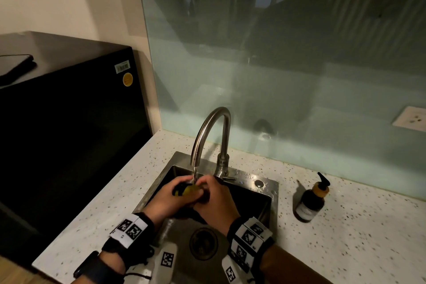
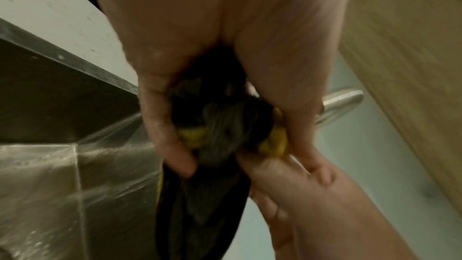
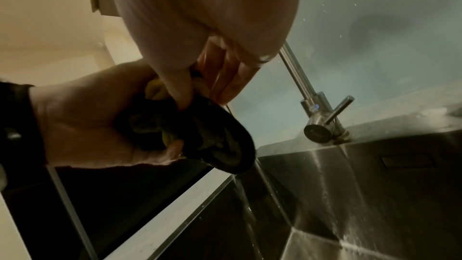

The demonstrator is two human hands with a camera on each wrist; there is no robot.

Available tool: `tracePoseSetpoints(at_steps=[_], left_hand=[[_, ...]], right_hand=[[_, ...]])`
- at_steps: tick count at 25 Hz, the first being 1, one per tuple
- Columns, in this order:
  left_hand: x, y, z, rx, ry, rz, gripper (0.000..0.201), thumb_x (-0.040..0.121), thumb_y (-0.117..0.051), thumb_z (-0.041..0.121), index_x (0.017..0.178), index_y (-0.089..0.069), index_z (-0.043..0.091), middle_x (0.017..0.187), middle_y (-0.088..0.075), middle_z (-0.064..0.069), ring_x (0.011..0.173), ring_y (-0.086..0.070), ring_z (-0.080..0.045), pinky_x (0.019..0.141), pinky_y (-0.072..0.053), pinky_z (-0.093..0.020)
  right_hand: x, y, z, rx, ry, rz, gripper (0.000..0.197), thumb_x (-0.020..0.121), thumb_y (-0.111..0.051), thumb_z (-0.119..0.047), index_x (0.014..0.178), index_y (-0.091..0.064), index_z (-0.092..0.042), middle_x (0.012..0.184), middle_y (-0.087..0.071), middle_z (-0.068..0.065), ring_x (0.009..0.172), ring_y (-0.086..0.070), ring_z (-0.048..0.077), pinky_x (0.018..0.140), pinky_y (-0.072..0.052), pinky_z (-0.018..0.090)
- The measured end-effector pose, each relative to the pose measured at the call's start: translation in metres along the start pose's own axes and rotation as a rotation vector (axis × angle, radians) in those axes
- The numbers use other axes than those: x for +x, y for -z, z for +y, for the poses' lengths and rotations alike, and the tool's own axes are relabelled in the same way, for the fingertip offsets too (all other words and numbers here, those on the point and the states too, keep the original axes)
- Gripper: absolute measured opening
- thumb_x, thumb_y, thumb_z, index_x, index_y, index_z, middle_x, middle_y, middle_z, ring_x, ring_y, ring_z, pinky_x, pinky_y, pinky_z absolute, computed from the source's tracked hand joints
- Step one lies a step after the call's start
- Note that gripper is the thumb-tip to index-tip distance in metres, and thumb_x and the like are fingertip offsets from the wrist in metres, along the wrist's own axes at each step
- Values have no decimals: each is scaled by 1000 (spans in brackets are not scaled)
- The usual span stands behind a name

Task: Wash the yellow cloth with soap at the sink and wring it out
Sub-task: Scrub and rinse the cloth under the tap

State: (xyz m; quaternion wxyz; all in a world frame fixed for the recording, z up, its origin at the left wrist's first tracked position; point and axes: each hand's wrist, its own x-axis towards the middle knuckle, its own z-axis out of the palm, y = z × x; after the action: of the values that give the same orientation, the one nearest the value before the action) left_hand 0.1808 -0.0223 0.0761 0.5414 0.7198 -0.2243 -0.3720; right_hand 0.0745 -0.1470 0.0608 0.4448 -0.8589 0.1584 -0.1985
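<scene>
The yellow cloth, dark grey on its other face, is bunched between both hands over the steel sink. A thin stream of water runs from the curved tap onto it. My left hand grips the cloth from the left, fingers curled round it. From the right, my right hand pinches the wet bundle with thumb and fingers. Water drips from the cloth into the basin. The amber soap bottle stands on the counter to the right of the sink.
A black appliance with a phone on top stands left of the sink. The glass backsplash runs behind the tap, with a wall socket at right. The tap lever sticks out by the base. The drain lies near me.
</scene>
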Motion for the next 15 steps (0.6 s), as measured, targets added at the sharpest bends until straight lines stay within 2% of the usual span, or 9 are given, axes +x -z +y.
tracePoseSetpoints(at_steps=[1, 3, 5, 7, 8, 10, 12, 14, 15], left_hand=[[3, -3, -4, -5, -5, 20, 58, 64, -85, 56, 115, -68, 36, 111, -74, -8, 93, -75, -29, 81, -62, -54], [5, -7, -7, -52, -10, 61, 31, 80, -77, 45, 105, -69, 30, 105, -75, -17, 91, -74, -35, 80, -60, -51], [10, -9, -12, -71, -6, 114, 13, 91, -67, 39, 101, -65, 31, 102, -75, -17, 91, -73, -41, 73, -57, -48], [11, -12, -12, -60, -49, 173, 4, 95, -63, 34, 99, -62, 32, 101, -74, -16, 92, -73, -40, 79, -60, -50], [12, -13, -11, -67, -74, 183, 3, 96, -63, 30, 97, -61, 32, 101, -73, -15, 93, -73, -38, 84, -60, -55], [14, -17, -7, -74, -97, 161, 8, 97, -62, 22, 101, -60, 29, 103, -71, -16, 94, -73, -35, 86, -58, -61], [14, -20, -3, -71, -91, 130, 15, 97, -63, 19, 110, -55, 23, 108, -69, -21, 98, -71, -38, 86, -58, -61], [16, -20, -1, -72, -59, 69, 35, 93, -70, 18, 120, -48, 24, 120, -58, -21, 104, -66, -42, 79, -62, -55], [16, -19, 0, -33, -55, 46, 45, 90, -74, 20, 124, -46, 28, 125, -49, -15, 106, -64, -40, 73, -63, -46]], right_hand=[[-1, -1, 0, 10, -17, -7, 33, 81, -74, -18, 111, -61, -22, 100, -72, -6, 88, -67, 1, 79, -54, 17], [-2, -2, 2, 26, -29, -68, 44, 77, -76, -22, 119, -63, -27, 111, -67, -7, 99, -64, 2, 89, -54, 22], [-2, -2, 6, 10, -52, -148, 61, 74, -75, -29, 130, -53, -37, 124, -55, -6, 112, -56, 7, 100, -49, 28], [-2, -1, 8, 50, -103, -221, 78, 70, -75, -35, 137, -38, -48, 136, -46, -6, 121, -51, 11, 105, -46, 35], [-3, -1, 8, 76, -121, -250, 85, 68, -77, -36, 140, -32, -50, 141, -43, -7, 125, -49, 12, 107, -45, 37], [-4, 0, 6, 102, -124, -271, 93, 68, -81, -34, 143, -28, -50, 146, -43, -11, 128, -47, 9, 108, -43, 34], [-4, 1, 5, 128, -129, -231, 87, 71, -81, -25, 142, -35, -47, 139, -52, -12, 122, -53, 5, 103, -47, 27], [-4, 2, 3, 155, -163, -142, 70, 76, -76, -13, 135, -49, -38, 126, -61, -9, 111, -60, 6, 91, -52, 19], [-4, 3, 1, 165, -189, -95, 58, 79, -73, -8, 128, -55, -33, 117, -64, -9, 105, -63, 6, 82, -53, 14]])
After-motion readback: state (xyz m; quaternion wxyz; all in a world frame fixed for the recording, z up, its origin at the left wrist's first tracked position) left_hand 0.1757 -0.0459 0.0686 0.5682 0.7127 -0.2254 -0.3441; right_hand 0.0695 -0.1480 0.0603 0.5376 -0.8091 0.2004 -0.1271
